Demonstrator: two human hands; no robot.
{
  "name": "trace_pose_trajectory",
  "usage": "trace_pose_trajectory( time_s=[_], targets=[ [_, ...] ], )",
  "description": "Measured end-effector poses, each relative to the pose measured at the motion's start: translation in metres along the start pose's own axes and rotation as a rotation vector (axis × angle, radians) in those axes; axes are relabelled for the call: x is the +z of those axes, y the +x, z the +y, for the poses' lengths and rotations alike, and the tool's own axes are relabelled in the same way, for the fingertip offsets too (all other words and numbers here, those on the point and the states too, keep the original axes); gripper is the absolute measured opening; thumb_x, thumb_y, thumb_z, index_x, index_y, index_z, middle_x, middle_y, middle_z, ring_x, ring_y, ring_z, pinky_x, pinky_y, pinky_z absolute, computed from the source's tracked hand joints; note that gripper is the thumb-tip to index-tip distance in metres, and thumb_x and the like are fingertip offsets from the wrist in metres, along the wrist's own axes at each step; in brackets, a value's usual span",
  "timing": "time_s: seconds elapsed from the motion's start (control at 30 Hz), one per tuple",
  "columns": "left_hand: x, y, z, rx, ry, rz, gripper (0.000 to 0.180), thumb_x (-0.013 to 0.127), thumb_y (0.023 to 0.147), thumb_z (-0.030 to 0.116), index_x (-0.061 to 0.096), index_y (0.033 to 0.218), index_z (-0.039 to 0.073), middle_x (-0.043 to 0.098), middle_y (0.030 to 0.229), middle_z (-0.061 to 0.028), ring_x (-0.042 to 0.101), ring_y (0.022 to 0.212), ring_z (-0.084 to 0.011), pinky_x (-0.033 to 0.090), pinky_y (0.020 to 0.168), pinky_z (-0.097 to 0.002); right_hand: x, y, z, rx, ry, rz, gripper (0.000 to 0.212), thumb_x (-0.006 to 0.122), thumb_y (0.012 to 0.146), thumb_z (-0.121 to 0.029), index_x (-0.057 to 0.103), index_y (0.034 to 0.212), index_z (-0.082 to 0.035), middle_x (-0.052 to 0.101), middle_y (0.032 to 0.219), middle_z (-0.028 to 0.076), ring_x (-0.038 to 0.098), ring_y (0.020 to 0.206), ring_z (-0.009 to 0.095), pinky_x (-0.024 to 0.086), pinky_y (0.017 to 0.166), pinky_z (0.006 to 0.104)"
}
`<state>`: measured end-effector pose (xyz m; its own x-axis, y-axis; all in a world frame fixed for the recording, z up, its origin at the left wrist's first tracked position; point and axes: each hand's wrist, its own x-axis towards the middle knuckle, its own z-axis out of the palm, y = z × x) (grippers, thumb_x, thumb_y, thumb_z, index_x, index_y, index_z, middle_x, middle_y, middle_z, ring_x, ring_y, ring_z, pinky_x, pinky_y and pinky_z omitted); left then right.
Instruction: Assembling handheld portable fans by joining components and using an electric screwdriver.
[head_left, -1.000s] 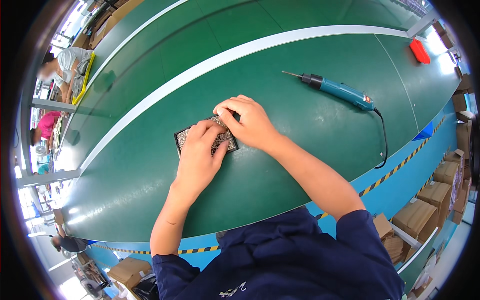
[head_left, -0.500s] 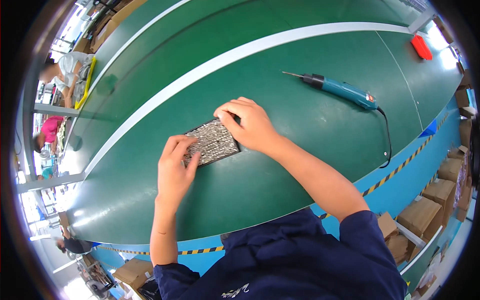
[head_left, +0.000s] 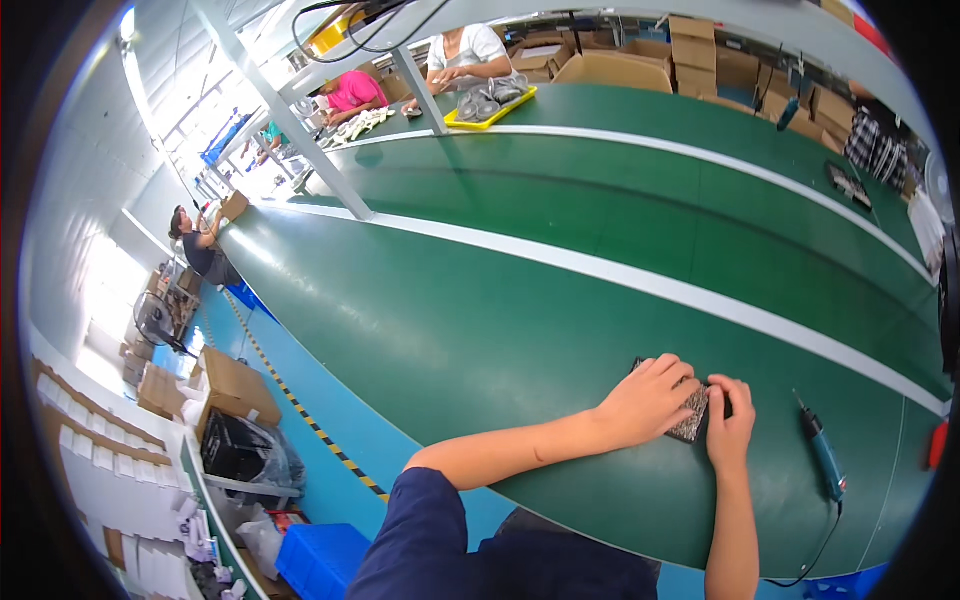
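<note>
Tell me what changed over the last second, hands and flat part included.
The head turned left, so the whole bench swung to the right of the picture. The left hand, beside the flat patterned part half a second ago, lies on it again. The right hand stayed on its right end. The part stayed flat on the green belt, the teal electric screwdriver untouched at right.

A teal electric screwdriver (head_left: pixel 824 458) lies on my green belt (head_left: pixel 520 330), its black cord (head_left: pixel 815 555) trailing toward me. A white stripe (head_left: pixel 640 283) crosses the belt. Far off sits a yellow tray (head_left: pixel 492 108) of what look like grey parts. Cardboard boxes (head_left: pixel 232 385) and a blue crate (head_left: pixel 318 560) stand on the floor.
</note>
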<state>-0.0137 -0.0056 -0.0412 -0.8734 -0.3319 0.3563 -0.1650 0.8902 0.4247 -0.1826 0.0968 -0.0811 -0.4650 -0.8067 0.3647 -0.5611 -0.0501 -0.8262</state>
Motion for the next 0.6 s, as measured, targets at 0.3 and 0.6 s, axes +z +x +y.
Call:
trace_pose_trajectory(
  time_s=[0.3,0.6],
  targets=[
    [0.041,-0.011,-0.025,0.061,0.106,0.018,0.079,0.050,0.095,0.058,0.046,0.140,-0.006,0.046,0.145,-0.0246,0.041,0.138,-0.0380,0.024,0.119,-0.0527,-0.012,-0.031,-0.001,-0.246,-0.497,-0.140,0.035,0.056,0.093,-0.012,0.059,0.126,0.001,0.057,0.130,0.018,0.050,0.127,0.039,0.031,0.115,0.0521],
    [0.049,-0.008,-0.019,0.015,-0.250,0.129,0.050,0.046,0.101,0.029,0.050,0.136,-0.008,0.054,0.135,-0.0192,0.045,0.132,-0.0325,0.023,0.119,-0.0495,0.017,-0.060,-0.045,-0.114,-0.748,-0.271,0.054,0.030,0.106,-0.026,0.038,0.145,0.010,0.041,0.151,0.026,0.030,0.146,0.043,0.012,0.122,0.0564]
  ],
)
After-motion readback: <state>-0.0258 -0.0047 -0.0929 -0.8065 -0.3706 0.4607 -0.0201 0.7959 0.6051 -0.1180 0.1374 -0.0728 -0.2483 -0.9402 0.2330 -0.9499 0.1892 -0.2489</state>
